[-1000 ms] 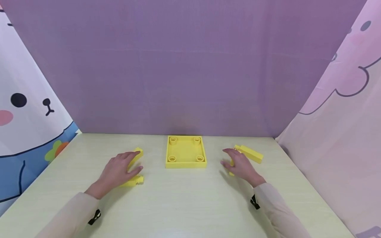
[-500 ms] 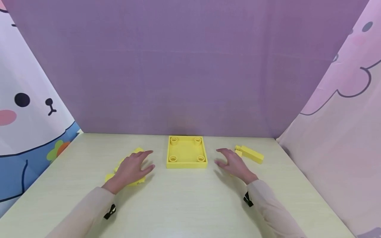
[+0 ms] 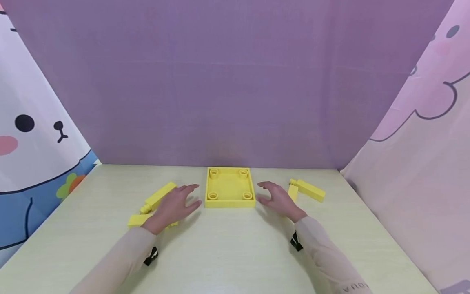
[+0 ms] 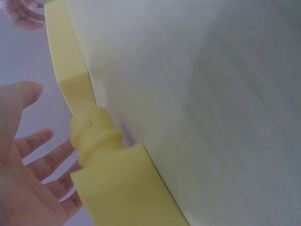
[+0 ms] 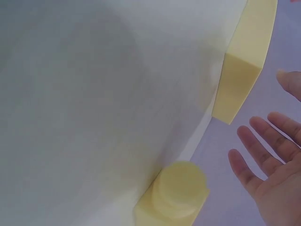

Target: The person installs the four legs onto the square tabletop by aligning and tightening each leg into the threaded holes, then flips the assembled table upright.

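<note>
Yellow tray (image 3: 229, 203) flanked by two unladen hands

Head view: from my remote seat, tray at 6 o'clock, flat on the table (image 3: 227, 253), ring sockets (image 3: 212, 196) facing up. Left hand (image 3: 177, 204) off its 9 o'clock side, right hand (image 3: 278, 199) off its 3. Each has thumb and fingers apart, nothing held, tips just beside the walls. I judge this a two-sided reach for the tray; I'd close both sides evenly, so neither push skews it, and press the walls equally. Left posts (image 3: 158, 197) and right posts (image 3: 310, 190) lie farther out, partly hidden by the hands.

Left-wrist view: fingers spread at 8 o'clock, beyond a post's knob (image 4: 96, 136). I'd keep that wrist high to avoid dragging the post. Yellow block (image 4: 68, 52) at 10: tray or post, I can't tell.

Right-wrist view: fingers loose and separate at 4 o'clock; round peg (image 5: 186, 183) at 5, pale bar (image 5: 240, 66) at 2. I'd want clearance from the peg.
</note>
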`<state>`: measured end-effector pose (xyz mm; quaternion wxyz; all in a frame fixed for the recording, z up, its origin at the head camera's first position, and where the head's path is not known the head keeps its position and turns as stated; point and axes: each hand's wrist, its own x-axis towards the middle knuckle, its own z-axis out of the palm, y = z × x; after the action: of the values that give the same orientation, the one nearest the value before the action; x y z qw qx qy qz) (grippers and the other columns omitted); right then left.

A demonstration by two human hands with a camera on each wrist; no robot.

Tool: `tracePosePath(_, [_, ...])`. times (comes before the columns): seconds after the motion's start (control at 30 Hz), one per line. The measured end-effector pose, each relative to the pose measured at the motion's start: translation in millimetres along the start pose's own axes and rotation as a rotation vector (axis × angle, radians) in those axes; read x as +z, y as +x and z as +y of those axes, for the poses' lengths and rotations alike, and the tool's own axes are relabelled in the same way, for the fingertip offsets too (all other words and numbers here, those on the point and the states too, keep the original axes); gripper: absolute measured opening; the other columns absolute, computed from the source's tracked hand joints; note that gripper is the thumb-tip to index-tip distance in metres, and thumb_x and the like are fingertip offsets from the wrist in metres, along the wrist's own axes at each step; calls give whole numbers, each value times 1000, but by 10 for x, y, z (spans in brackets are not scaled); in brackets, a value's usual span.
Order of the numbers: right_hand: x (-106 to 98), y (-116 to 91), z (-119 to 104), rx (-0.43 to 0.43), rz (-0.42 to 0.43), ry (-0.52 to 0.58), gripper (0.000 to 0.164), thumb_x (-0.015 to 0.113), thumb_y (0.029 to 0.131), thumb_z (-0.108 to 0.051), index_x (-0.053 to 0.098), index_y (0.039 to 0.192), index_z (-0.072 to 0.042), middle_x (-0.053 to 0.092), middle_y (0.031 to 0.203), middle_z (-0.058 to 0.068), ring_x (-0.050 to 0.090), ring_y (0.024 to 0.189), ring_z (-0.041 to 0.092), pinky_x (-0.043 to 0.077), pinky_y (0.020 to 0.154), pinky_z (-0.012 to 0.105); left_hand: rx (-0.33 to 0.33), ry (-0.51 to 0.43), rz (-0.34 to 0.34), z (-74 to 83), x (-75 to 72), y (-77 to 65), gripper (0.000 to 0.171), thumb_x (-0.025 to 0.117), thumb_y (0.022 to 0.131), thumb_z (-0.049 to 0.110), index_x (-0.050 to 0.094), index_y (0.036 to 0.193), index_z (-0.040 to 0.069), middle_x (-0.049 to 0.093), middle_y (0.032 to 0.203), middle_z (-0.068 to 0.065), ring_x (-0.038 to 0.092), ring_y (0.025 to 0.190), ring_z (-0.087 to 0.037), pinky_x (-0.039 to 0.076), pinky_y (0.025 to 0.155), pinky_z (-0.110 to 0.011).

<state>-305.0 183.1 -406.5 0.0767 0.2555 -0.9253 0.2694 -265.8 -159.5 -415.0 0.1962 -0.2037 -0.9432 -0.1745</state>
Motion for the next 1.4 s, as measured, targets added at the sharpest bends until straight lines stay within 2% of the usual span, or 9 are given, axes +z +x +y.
tracePosePath(0.17, [36,73,-4,8,-5,6,46,65,84,-23,52,125,-4,56,124,12,55,110,29,45,91,44,-24,-20,-5,9,51,63,51,63,83,40,55,125,12,66,106,-12,63,85,-26,50,64,-37])
tracePosePath(0.53, [85,193,-32,40,-21,43,46,64,85,-22,53,123,0,57,122,15,55,109,32,45,91,45,-81,-110,-64,85,56,197,53,62,84,39,52,126,10,64,113,-12,61,96,-30,50,74,-44])
tracePosePath(0.8, [121,254,-39,67,-46,80,44,63,86,-22,52,123,0,57,122,16,56,108,32,46,90,45,-124,-161,-113,133,101,284,54,64,83,38,51,128,9,63,115,-14,59,101,-33,49,78,-48])
tracePosePath(1.0, [156,276,-38,52,-47,79,42,64,86,-21,54,121,1,58,119,17,57,106,33,47,88,45,-140,-170,-152,154,169,316,55,62,85,39,49,129,8,60,119,-13,58,105,-31,49,80,-46])
tracePosePath(1.4, [186,279,-82,139,-74,49,38,64,86,-25,58,118,-4,58,121,12,56,107,28,47,88,43,-187,-199,-223,207,227,346,50,61,86,38,53,125,9,63,112,-14,60,101,-29,51,75,-42])
